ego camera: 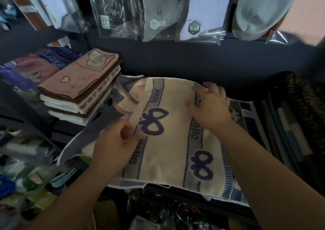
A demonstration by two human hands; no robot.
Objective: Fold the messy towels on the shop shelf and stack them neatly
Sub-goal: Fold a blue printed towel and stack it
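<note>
Head camera looks down at a cream towel [172,141] with blue bows. It lies spread on the shelf [175,192] and reaches the front edge. The left hand [116,145] pinches the towel's left side. The right hand [211,105] has its fingers curled round the towel's far edge. A neat stack of folded towels [79,92] sits at the shelf's back left. Socks in bags [202,10] hang above.

"Hello" on cream towel [175,138], "运动" on sock pack [202,13]
</note>
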